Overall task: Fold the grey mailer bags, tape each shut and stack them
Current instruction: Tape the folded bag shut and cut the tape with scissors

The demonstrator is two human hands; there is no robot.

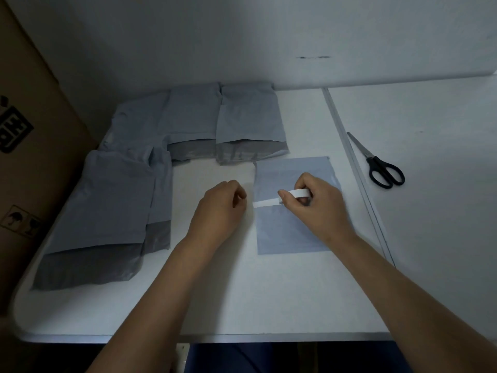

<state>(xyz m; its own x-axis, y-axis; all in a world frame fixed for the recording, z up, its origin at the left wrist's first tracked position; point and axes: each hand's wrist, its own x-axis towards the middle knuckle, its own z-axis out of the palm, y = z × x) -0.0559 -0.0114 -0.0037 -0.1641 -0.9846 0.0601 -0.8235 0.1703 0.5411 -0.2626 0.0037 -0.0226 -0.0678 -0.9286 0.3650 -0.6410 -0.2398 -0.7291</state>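
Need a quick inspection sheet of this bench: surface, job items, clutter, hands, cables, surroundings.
Surface: white table, seam strip down its right side.
Job's things: folded grey mailer bag flat under the hands; unfolded mailer bags overlapping at back and left; white tape roll, a strip pulled out leftward.
Clutter: black-handled scissors, closed, right of the seam.
Hands: right hand grips the roll; left hand pinches the strip end.
Cables: nothing seen.
Surroundings: cardboard box on left; white wall behind.
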